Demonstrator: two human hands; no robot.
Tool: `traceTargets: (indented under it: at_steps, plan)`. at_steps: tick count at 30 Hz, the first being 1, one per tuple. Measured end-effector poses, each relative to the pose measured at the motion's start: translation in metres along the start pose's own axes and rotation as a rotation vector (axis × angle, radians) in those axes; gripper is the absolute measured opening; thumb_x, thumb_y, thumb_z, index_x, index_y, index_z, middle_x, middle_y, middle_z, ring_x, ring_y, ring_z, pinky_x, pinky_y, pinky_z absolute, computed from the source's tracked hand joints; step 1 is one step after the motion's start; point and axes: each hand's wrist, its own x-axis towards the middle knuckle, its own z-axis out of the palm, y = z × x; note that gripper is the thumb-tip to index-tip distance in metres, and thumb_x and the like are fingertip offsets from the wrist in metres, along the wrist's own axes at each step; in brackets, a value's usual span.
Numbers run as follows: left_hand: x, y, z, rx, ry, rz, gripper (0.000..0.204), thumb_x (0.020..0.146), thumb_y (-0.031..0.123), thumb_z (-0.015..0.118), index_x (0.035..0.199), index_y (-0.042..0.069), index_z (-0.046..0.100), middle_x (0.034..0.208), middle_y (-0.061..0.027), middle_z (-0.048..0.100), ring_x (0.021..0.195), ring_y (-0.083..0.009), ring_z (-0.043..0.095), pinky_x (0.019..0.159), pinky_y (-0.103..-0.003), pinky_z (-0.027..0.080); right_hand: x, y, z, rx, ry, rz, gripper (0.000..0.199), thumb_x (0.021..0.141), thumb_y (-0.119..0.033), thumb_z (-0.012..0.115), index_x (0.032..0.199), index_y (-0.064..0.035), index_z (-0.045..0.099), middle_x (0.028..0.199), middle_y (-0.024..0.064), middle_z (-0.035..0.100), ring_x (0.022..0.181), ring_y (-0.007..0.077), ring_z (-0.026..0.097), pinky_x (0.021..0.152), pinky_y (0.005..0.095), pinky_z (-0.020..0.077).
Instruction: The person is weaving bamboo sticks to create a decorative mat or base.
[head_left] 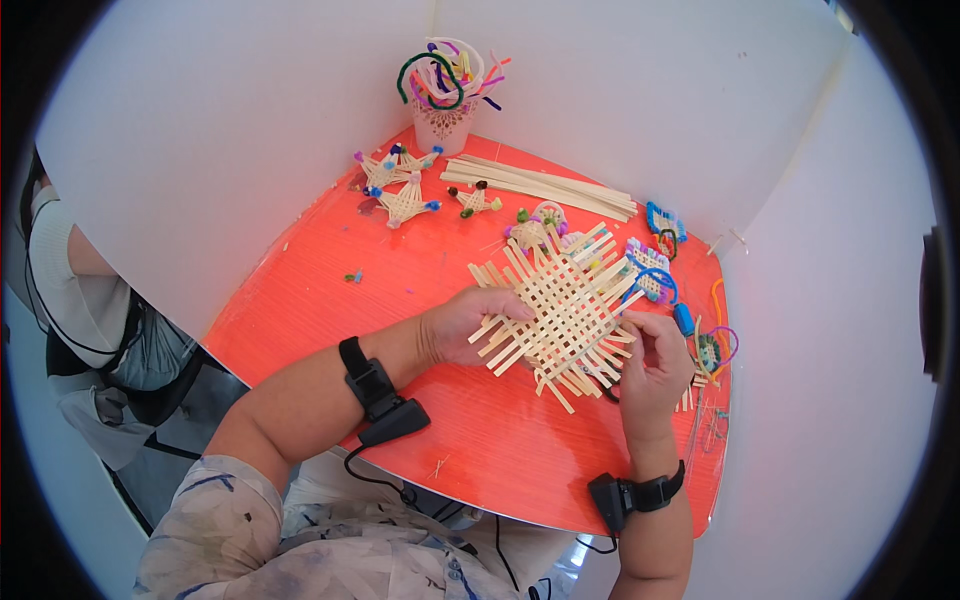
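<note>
A woven mat of pale flat strips (570,305) is held up over the red table, its loose strip ends sticking out all round. My left hand (472,325) grips its left edge, thumb on top and fingers mostly hidden beneath. At the right edge, my right hand (655,365) is closed in a pinch, its fingertips at the strip ends. Whether a single strip is between those fingertips is hard to see.
The red table (350,280) carries star-shaped woven pieces (405,200), a bundle of loose flat strips (540,185) and a pink pot (442,125) of pipe cleaners. A blue roll (684,319) and small woven pieces (710,352) lie right. White partitions (250,90) enclose the back. Another person's sleeve (75,280) shows left.
</note>
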Motion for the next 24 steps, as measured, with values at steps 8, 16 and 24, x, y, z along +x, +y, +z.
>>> traceTargets:
  at_steps: [8,16,24]
  plan:
    - [-0.001,0.000,-0.001,0.025,0.015,-0.035,0.043,0.089,0.016,0.051,0.126,-0.007,0.049,0.121,-0.0202,0.059,0.106,-0.0272,0.063,0.089,-0.043,0.054,-0.003,-0.002,0.005,0.139,0.082,0.112,0.013,0.086,0.007,0.062,0.098,0.0022,0.062,0.086,0.0059,0.064,0.076,0.0081,0.062,0.067,0.0220,0.0516]
    - [-0.002,0.001,0.007,0.064,0.029,-0.011,0.048,0.089,0.016,0.051,0.130,-0.006,0.045,0.123,-0.0211,0.058,0.109,-0.0288,0.062,0.093,-0.044,0.052,-0.001,0.001,0.001,-0.009,0.053,0.032,0.014,0.083,0.006,0.065,0.096,0.0014,0.062,0.085,0.0086,0.066,0.074,0.0136,0.065,0.068,0.0254,0.0527]
    - [-0.006,0.002,0.010,0.013,0.037,-0.024,0.051,0.086,0.013,0.053,0.131,-0.007,0.044,0.123,-0.0205,0.059,0.109,-0.0269,0.062,0.096,-0.039,0.050,-0.004,0.001,0.004,-0.078,0.054,-0.017,0.013,0.080,0.005,0.068,0.089,-0.0012,0.062,0.082,0.0095,0.064,0.071,0.0172,0.063,0.066,0.0269,0.0512]
